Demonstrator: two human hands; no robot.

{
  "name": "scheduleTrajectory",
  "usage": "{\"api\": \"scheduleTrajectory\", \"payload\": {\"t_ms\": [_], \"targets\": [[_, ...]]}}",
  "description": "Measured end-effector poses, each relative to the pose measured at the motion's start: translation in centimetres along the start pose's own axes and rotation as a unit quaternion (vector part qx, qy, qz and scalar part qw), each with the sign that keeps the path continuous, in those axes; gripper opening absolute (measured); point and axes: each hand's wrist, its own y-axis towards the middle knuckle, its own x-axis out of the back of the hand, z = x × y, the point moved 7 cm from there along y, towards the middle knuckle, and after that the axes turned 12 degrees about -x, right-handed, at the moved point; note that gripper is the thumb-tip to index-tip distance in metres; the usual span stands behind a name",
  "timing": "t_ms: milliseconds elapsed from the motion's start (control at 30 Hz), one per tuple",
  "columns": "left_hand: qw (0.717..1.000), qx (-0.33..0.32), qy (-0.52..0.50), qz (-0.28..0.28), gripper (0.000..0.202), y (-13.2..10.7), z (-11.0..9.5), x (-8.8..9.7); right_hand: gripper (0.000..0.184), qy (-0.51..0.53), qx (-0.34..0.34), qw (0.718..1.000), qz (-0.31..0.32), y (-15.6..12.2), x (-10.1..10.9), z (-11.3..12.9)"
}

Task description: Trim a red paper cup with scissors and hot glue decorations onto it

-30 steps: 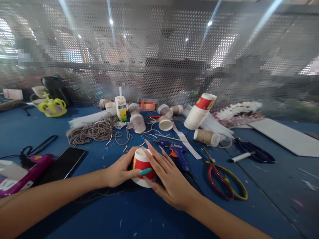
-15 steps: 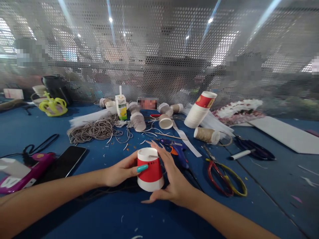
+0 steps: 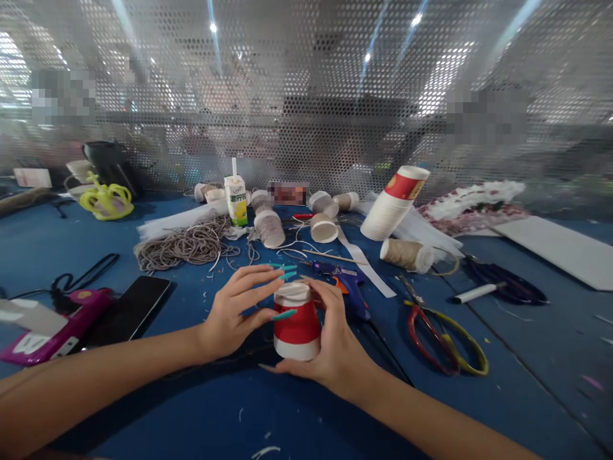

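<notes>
A red and white paper cup (image 3: 297,326) is held upside down, narrow end up, just above the blue table. My right hand (image 3: 330,332) grips it from the right, thumb under the wide rim and fingers along the far side. On the other side my left hand (image 3: 237,306) has its long-nailed fingers stretched out and apart near the cup's top. Its thumb nail lies across the red band; whether it presses on the cup I cannot tell. Beyond the cup lies a blue glue gun (image 3: 352,287) with an orange part.
Scissors (image 3: 445,338) with red and yellow handles lie at right, near a white pen (image 3: 479,292). A tilted cup stack (image 3: 387,211) stands behind. Grey cord (image 3: 184,246), a drink carton (image 3: 236,203) and twine spools (image 3: 407,254) line the back. A phone (image 3: 136,306) lies left.
My left hand has loosened from the cup, its fingers now straightened and raised at its left. The cup has turned slightly, and its printed text no longer shows. My right hand still holds it.
</notes>
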Motion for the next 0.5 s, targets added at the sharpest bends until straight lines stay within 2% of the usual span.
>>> {"api": "scheduleTrajectory", "payload": {"t_ms": [67, 200, 400, 500], "targets": [[0.999, -0.018, 0.03, 0.012, 0.044, 0.0, -0.3, -0.2, 0.114, 0.009, -0.016, 1.0, 0.009, 0.0, -0.2, -0.1], [0.996, -0.039, 0.065, 0.051, 0.042, -0.2, -0.6, -0.7, 0.112, 0.005, -0.003, 1.0, 0.009, -0.1, -0.2, 0.1], [0.994, 0.029, 0.04, 0.096, 0.039, -0.7, 0.1, -1.3, 0.108, 0.004, 0.003, 1.0, 0.01, -0.1, -0.3, -0.5], [0.994, 0.036, 0.034, 0.099, 0.036, -0.6, -0.1, -1.2, 0.108, -0.013, 0.021, 1.0, 0.011, -0.2, -0.4, -0.3]]}}
